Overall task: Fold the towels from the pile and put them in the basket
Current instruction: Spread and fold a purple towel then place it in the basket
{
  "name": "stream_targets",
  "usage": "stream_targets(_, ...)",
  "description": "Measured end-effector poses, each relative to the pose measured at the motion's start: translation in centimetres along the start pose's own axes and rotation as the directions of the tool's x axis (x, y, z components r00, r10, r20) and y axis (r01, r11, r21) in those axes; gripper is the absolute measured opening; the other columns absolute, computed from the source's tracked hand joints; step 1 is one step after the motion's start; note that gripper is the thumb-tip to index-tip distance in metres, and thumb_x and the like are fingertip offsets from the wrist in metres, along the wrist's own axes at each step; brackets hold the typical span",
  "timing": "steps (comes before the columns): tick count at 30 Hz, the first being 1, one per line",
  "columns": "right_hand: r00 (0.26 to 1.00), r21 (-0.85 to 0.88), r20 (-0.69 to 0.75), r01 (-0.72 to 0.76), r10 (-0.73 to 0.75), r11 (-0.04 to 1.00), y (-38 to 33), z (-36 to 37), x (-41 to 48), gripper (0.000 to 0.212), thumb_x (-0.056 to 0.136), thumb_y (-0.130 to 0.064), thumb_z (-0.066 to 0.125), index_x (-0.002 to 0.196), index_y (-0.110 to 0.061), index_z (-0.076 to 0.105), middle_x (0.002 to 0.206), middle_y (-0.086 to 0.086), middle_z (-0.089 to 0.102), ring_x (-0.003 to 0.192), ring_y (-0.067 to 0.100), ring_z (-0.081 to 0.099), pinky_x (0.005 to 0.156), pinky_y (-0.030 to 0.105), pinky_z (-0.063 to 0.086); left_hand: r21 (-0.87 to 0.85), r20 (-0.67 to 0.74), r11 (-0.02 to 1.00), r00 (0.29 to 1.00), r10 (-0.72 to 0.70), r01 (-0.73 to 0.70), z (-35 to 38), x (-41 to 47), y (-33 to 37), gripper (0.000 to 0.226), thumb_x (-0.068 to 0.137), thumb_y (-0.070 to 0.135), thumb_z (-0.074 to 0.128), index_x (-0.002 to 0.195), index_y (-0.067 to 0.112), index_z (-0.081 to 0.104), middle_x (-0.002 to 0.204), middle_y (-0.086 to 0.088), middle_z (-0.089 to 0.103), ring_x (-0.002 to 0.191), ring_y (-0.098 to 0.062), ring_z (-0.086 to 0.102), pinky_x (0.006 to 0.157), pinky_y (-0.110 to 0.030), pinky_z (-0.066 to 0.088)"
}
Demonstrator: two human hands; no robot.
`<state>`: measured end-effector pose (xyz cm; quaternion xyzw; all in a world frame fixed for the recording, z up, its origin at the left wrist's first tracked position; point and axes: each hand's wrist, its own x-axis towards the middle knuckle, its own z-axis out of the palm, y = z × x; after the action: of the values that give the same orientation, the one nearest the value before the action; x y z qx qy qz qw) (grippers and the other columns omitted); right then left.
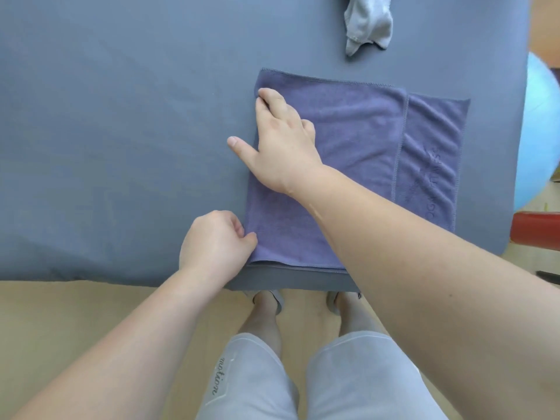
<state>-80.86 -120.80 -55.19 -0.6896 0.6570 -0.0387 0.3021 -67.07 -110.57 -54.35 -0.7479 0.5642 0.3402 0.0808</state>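
Observation:
A purple towel (363,140) lies folded on the grey-blue table (121,116), near the front right edge. One layer is laid over another, leaving a strip with stitched lettering uncovered on the right. My right hand (281,140) reaches across the towel and its fingertips curl over the far left corner, thumb stretched out onto the table. My left hand (215,237) pinches the near left edge between thumb and curled fingers. A crumpled grey towel (368,22) lies at the table's far edge. No basket is in view.
A light blue exercise ball (539,131) sits past the table's right edge, with a red object (536,228) below it. My legs and feet stand on a tan floor (91,313) below the table's front edge.

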Motion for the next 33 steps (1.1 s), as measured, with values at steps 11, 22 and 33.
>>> stream_targets(11,0.943,0.248,0.088,0.292,-0.322,0.924,-5.5,2.6,1.3,0.072,0.104,-0.044,0.046,0.160,-0.008,0.017,0.170,-0.003,-0.004,0.156,0.016,-0.001,0.124,0.046,0.015,0.059,-0.236,0.995,0.970,-0.061,0.077,-4.7,1.2,-8.8,0.027,0.075,0.023,0.071,0.061,0.016,0.048,0.060,0.003,0.057,0.060,-0.020,0.054,0.052,-0.031,0.043)
stream_targets(22,0.922,0.351,-0.357,-0.020,0.153,0.936,8.6,-0.8,-4.0,0.047,0.096,-0.036,0.053,0.136,-0.013,0.060,0.134,0.002,0.054,0.127,0.024,0.046,0.111,0.042,0.037,0.031,-0.189,0.868,0.850,0.491,-0.495,3.4,-3.1,0.9,0.032,0.072,0.042,0.077,0.077,0.020,0.055,0.070,0.005,0.048,0.064,-0.023,0.053,0.054,-0.032,0.045)
stream_targets(33,0.981,0.307,-0.186,0.009,0.050,0.952,12.8,-1.6,-4.2,0.047,0.097,-0.034,0.057,0.141,-0.017,0.056,0.138,-0.003,0.052,0.127,0.023,0.045,0.111,0.026,0.029,0.101,-0.137,0.822,0.811,0.569,-0.560,8.4,-3.3,3.0,0.014,0.082,0.030,0.050,0.081,0.018,0.057,0.079,0.001,0.051,0.072,-0.026,0.053,0.060,-0.041,0.051)
